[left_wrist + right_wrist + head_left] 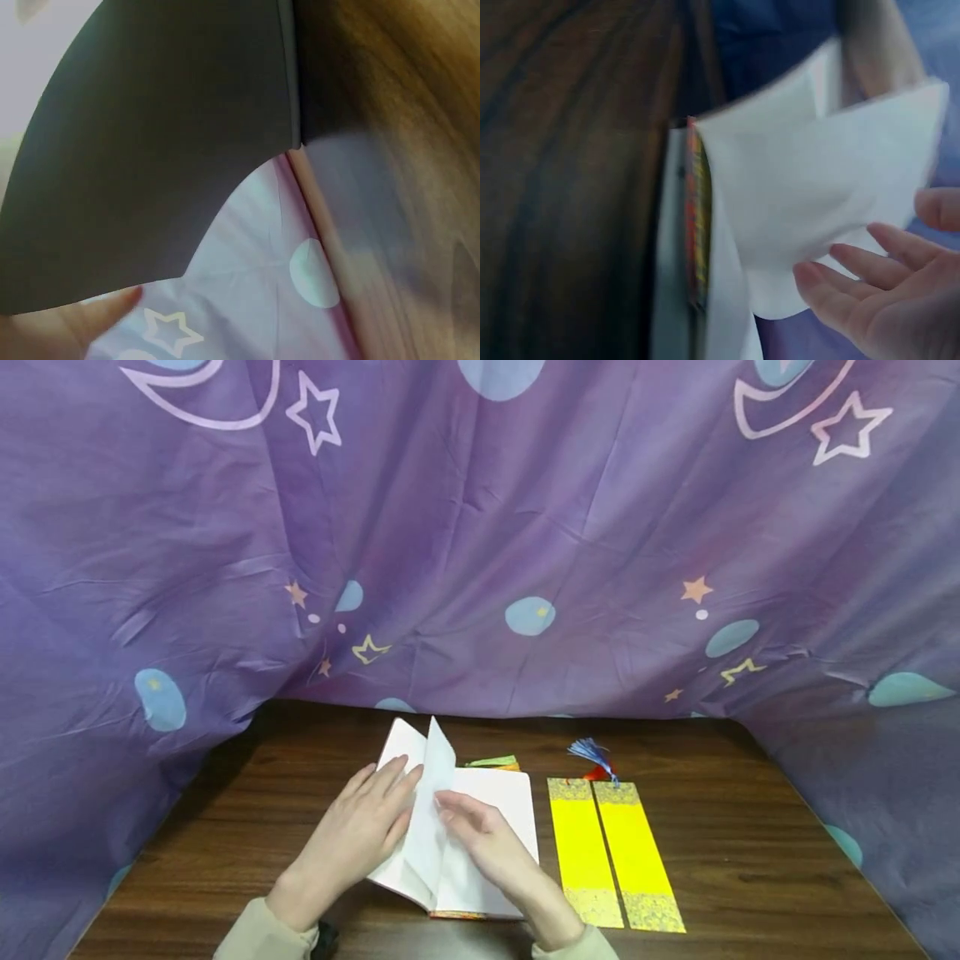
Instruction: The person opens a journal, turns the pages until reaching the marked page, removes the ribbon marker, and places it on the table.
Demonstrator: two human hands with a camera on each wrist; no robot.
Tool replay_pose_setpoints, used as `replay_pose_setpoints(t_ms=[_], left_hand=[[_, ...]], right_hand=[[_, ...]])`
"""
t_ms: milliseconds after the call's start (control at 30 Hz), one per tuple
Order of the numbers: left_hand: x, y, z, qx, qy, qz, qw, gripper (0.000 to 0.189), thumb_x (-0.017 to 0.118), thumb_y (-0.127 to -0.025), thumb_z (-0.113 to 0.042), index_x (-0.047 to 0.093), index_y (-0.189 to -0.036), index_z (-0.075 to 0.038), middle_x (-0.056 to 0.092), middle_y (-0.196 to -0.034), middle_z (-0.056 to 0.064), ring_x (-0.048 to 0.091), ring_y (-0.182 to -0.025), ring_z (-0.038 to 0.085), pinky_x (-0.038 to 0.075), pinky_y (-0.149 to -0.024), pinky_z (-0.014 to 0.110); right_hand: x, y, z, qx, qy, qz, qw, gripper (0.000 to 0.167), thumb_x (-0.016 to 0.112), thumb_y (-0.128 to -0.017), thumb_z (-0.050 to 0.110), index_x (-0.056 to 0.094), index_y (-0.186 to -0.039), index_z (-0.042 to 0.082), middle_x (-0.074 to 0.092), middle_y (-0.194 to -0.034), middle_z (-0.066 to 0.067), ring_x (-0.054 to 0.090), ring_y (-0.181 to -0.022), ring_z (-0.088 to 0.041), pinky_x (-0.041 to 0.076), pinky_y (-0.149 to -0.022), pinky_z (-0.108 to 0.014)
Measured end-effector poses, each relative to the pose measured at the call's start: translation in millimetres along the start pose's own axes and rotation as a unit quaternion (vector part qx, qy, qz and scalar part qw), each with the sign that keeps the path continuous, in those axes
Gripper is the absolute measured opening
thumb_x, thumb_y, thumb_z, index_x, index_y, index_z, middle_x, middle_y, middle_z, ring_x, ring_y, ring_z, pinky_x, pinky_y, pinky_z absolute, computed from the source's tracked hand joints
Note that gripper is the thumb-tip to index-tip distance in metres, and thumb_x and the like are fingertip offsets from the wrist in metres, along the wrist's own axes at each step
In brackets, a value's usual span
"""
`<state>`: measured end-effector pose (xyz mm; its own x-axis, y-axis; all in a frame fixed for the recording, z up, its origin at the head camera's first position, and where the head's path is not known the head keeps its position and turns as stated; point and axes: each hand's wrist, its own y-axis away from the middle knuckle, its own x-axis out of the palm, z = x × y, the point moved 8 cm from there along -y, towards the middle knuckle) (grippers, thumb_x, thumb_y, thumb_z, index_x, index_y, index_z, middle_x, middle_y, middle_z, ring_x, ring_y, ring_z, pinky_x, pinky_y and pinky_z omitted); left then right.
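An open notebook with blank white pages (491, 789) lies on the table, one leaf (437, 810) standing up near its middle. My left hand (360, 827) rests on the left-hand pages with its fingers extended. Beside the raised leaf is my right hand (483, 835), thumb apart and fingers loosely bent, fingertips right at the paper in the right wrist view. A red and yellow patterned edge (699, 225) shows between the pages at the bottom. Green and orange tassels (491, 762) stick out past the notebook's top. The left wrist view shows mostly the dark notebook cover (150, 150).
To the right of the notebook lie two yellow bookmarks side by side, the left one (585, 852) and the right one (637, 847), with a blue tassel (592, 756) and a red tassel (598, 772) at their tops. A purple curtain (480, 543) hangs behind the wooden table (765, 843).
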<state>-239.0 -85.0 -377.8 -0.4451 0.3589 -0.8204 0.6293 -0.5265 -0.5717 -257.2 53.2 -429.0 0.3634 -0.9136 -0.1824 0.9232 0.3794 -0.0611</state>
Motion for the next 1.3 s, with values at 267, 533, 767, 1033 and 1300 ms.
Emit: replay_pose_setpoints(t_ms=[267,533,767,1033,1300], left_hand=[[-16.6,-0.4,-18.4,0.054,0.024,-0.049,0.9971,0.051,0.033,-0.106,-0.041,0.066,-0.121,-0.005,0.059,-0.129,0.019,0.059,-0.116,0.031,0.046,-0.1,0.046],[-18.4,0.1,-45.4,0.091,0.001,-0.008,0.9958,0.053,0.034,-0.105,-0.044,0.071,-0.113,-0.007,0.068,-0.116,0.013,0.063,-0.112,0.028,0.049,-0.096,0.043],[16.6,6.8,-34.8,-0.02,0.041,0.135,0.9898,0.057,0.034,-0.104,-0.051,0.068,-0.123,-0.009,0.06,-0.132,0.015,0.047,-0.131,0.033,0.033,-0.109,0.053],[38.6,17.6,-12.6,-0.087,0.016,0.209,0.9739,0.064,0.023,-0.103,-0.056,0.06,-0.135,-0.014,0.044,-0.148,0.015,0.026,-0.143,0.034,0.012,-0.116,0.056],[46.8,19.5,-5.4,-0.107,-0.021,0.215,0.9704,0.062,0.032,-0.101,-0.059,0.056,-0.14,-0.016,0.041,-0.151,0.012,0.028,-0.143,0.034,0.014,-0.115,0.058]], right_hand=[[36.6,6.3,5.3,-0.08,0.167,0.045,0.9817,0.048,0.054,-0.095,0.012,0.051,-0.143,0.012,0.045,-0.149,-0.006,0.051,-0.126,-0.022,0.045,-0.101,-0.045],[53.4,13.6,12.4,-0.154,0.28,0.059,0.9455,0.056,0.065,-0.091,0.012,0.045,-0.143,0.002,0.044,-0.146,-0.014,0.042,-0.134,-0.025,0.035,-0.11,-0.043],[60.4,23.3,9.2,-0.152,0.394,0.116,0.8989,0.06,0.06,-0.097,0.027,0.039,-0.148,0.003,0.028,-0.156,-0.016,0.025,-0.143,-0.034,0.028,-0.112,-0.051],[44.6,26.0,7.3,-0.089,0.439,0.18,0.8756,0.057,0.066,-0.093,0.037,0.051,-0.143,0.014,0.042,-0.151,-0.006,0.039,-0.137,-0.03,0.035,-0.11,-0.044],[-2.5,32.4,2.2,-0.03,0.446,0.179,0.8767,0.061,0.074,-0.087,0.03,0.053,-0.141,0.012,0.052,-0.142,-0.006,0.047,-0.131,-0.024,0.038,-0.108,-0.043]])
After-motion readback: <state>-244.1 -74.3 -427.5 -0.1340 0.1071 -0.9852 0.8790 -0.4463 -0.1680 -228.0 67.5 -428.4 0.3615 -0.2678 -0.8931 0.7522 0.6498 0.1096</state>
